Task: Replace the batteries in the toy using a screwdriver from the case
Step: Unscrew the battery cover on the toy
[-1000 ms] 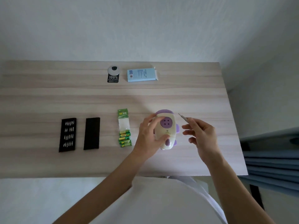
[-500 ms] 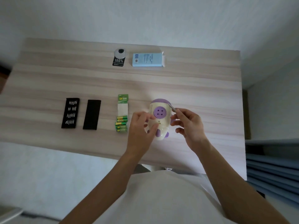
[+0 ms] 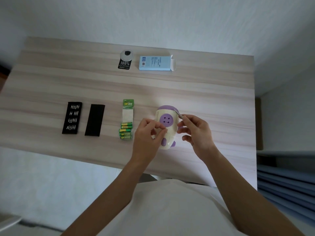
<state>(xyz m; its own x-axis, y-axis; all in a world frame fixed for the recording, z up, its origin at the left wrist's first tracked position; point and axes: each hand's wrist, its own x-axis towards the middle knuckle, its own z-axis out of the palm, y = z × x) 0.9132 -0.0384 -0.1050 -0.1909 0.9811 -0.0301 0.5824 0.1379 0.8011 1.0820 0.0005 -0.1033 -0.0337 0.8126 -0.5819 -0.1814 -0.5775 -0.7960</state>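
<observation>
While the toy (image 3: 166, 123) lies on the bench (image 3: 213, 99), light slick plastic likely to skid, left grip (image 3: 146, 135) curls round its flank, right grip (image 3: 196, 132) pinches the slim screwdriver (image 3: 178, 114).

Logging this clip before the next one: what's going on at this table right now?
A person is working on a cream-and-purple toy on the table. The left hand holds the toy steady while the right hand pinches a screwdriver, its visible end at the toy's upper right edge. Batteries and the open bit case lie to its left.
</observation>
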